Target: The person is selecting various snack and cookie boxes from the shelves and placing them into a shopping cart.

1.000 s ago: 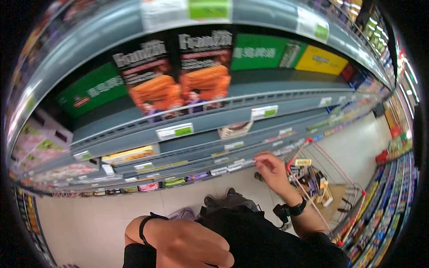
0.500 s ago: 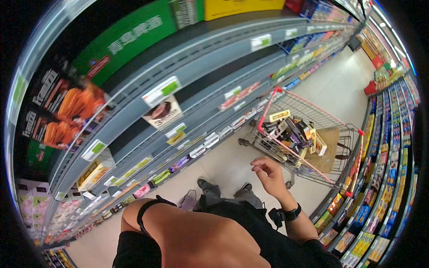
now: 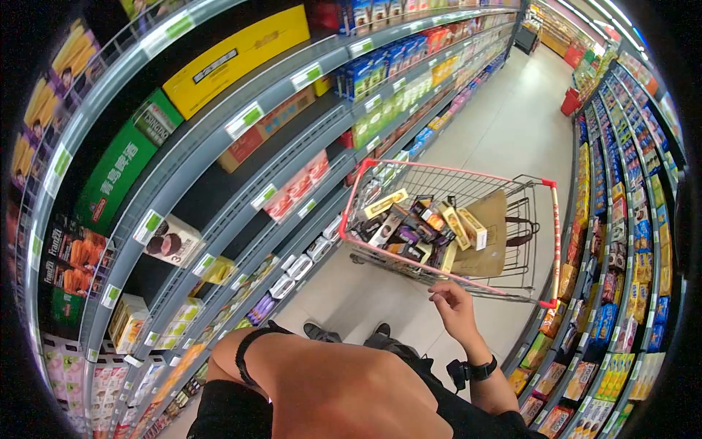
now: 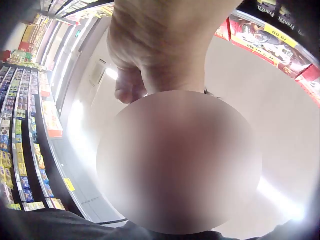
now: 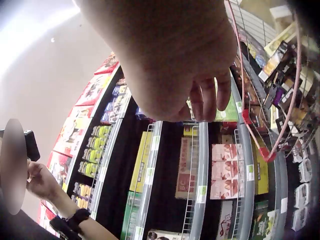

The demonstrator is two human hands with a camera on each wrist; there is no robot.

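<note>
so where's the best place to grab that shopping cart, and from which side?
Probably the near rim bar of the shopping cart, the pink rail facing the person. It runs crosswise at about hand height and is bare, while the basket behind it is piled with boxes. Come from the person's side, fingers over the top of the bar. The right hand already hangs just short of that bar, not touching it.

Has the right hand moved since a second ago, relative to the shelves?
Yes. The right hand has left the shelf edge it was reaching for and now hangs, fingers loosely curled, just short of the cart rim.
</note>
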